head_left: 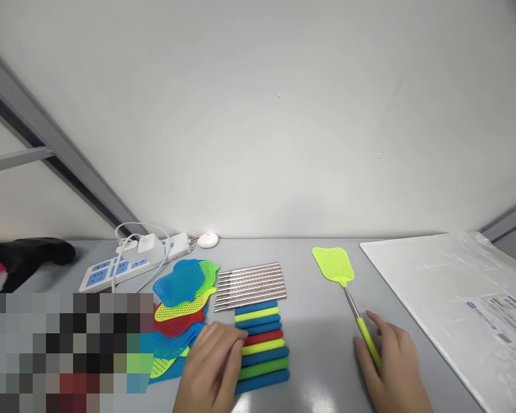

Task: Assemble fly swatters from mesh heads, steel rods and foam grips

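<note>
While the right hand straddles the yellow-green fly swatter on the grey tabletop, whether it grips is unclear; the curled left hand overlaps the coloured handles, its grip hidden, and a nudge could roll them out of row.

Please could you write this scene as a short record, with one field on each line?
Left hand: at the left ends of the coloured handles
Right hand: around the lower end of a yellow-green fly swatter; grip firmness unclear
Metal rods: side by side, just behind the handles
Swatter heads: blue, green, yellow and red, overlapping, left of the rods
Back left: white power strip
Right side: wrapped white panel with label
</note>
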Motion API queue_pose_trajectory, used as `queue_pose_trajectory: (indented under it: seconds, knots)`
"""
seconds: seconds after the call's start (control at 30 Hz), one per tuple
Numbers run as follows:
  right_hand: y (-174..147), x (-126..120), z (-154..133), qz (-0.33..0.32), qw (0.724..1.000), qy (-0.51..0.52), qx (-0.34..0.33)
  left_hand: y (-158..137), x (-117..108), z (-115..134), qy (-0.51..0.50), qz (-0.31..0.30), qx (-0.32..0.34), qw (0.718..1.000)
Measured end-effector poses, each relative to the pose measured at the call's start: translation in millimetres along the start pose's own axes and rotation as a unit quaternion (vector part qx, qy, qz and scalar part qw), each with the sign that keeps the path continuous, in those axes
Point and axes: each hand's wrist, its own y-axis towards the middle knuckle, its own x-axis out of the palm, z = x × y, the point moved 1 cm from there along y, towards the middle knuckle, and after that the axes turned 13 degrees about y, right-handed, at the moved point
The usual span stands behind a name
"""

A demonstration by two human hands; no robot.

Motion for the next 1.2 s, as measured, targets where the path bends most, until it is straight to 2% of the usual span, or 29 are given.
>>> queue_pose_trajectory:
  seconds: [0.13, 0.23, 0.47, 0.6, 0.77, 0.9, 0.97, 1.1, 1.2]
  knots:
    - [-0.2, -2.8, -2.6, 0.026, 0.997, -0.005, -0.073, -36.4, -14.8, -2.2, 0.060, 0.013, -0.071, 0.996]
    - [-2.6, -6.6, -16.0, 0.039, 0.992, 0.016, -0.118, -45.9, -18.4, -1.1, 0.072, 0.012, -0.079, 0.994]
    - [-8.1, -9.0, -43.4, 0.062, 0.986, 0.068, -0.140, -43.2, -12.9, 7.4, 0.030, -0.120, -0.033, 0.992]
    - [-14.6, -2.6, -58.9, 0.074, 0.983, 0.067, -0.154, -46.6, -11.4, 6.6, 0.009, -0.166, -0.040, 0.985]
    - [3.5, 24.7, -107.6, -0.043, 0.980, 0.063, -0.181, -52.0, -8.4, 0.4, 0.007, -0.165, -0.054, 0.985]
    - [54.1, 61.0, -156.6, -0.200, 0.956, 0.038, -0.210, -56.3, -6.6, -1.5, 0.009, -0.165, -0.059, 0.984]
    - [83.8, 81.2, -173.7, -0.247, 0.943, 0.014, -0.221, -58.0, -7.0, -1.5, 0.003, -0.169, -0.054, 0.984]
    - [133.8, 115.4, -188.7, -0.301, 0.921, -0.007, -0.249, -57.6, -13.3, -1.7, -0.074, -0.141, -0.053, 0.986]
    - [155.7, 128.4, -189.8, -0.340, 0.902, -0.019, -0.266, -55.5, -19.4, -4.0, -0.184, -0.105, -0.105, 0.972]
